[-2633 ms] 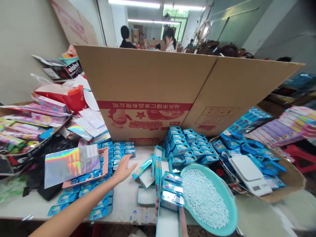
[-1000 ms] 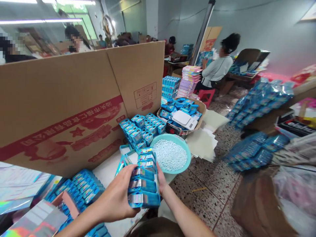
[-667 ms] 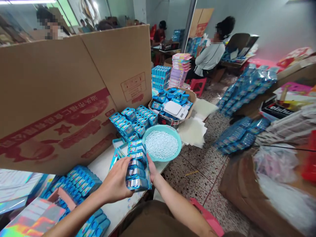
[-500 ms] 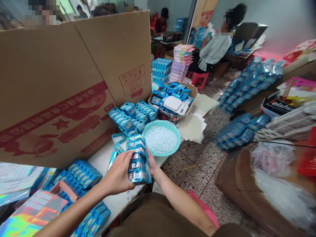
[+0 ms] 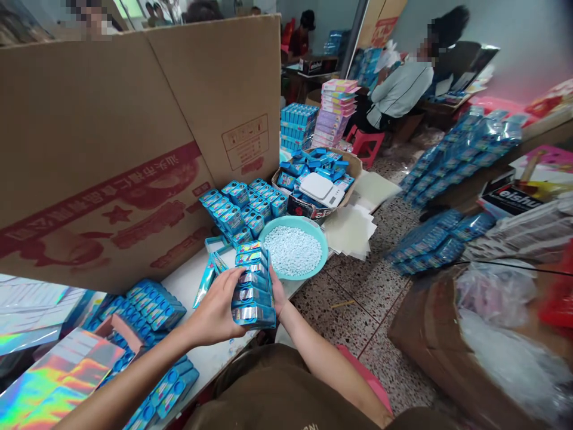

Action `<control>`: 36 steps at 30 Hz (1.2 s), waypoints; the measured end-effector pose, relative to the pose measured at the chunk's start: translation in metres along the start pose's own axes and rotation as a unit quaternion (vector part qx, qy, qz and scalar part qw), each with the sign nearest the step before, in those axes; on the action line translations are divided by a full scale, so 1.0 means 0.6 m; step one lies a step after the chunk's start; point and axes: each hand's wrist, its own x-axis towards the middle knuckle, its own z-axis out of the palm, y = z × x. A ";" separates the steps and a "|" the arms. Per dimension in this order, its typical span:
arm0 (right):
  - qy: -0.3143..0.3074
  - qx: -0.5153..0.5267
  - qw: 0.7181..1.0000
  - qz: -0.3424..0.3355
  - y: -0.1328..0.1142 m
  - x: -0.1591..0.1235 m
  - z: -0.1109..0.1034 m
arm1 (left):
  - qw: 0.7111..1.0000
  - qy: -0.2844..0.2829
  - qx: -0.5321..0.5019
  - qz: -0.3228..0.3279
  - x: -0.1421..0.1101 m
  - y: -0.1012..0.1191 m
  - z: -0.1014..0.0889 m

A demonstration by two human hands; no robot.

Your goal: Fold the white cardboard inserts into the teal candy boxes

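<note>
A row of several small blue boxes [image 5: 253,292] is held between my two hands, above the edge of the white table [image 5: 203,352]. My left hand [image 5: 219,307] wraps around the row's left side, fingers over the boxes. On the opposite side my right hand [image 5: 278,291] grips the row; most of its fingers are hidden behind the boxes. Just beyond lies a turquoise basin [image 5: 324,251] filled with small pale blue candy-like pieces [image 5: 293,249]. Left of the basin are stacked blue boxes [image 5: 230,218] and an open blue tray [image 5: 210,243].
A tall cardboard carton [image 5: 102,137] walls off the table's far left side. A white scale [image 5: 317,186] rests on blue boxes in a carton behind the basin. More blue boxes [image 5: 156,304] lie at near left. A brown carton [image 5: 421,340] with plastic bags stands right; a person [image 5: 400,89] sits beyond.
The view has shifted slightly. Both hands still hold the row of boxes, which is tilted a little differently, and the fingers have barely moved.
</note>
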 end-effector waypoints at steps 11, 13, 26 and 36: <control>-0.021 -0.021 0.999 0.045 0.024 -0.008 0.008 | 0.999 0.015 0.030 -0.017 -0.046 0.005 0.016; -0.017 -0.021 0.999 0.047 0.027 -0.011 0.011 | 0.999 0.012 0.032 -0.025 -0.049 0.009 0.015; -0.014 -0.013 0.999 0.048 0.032 -0.032 0.017 | 0.996 -0.062 0.065 -0.029 -0.046 0.027 -0.004; -0.011 -0.015 0.999 0.032 0.029 -0.034 0.025 | 0.993 -0.063 0.094 -0.016 -0.038 0.033 -0.002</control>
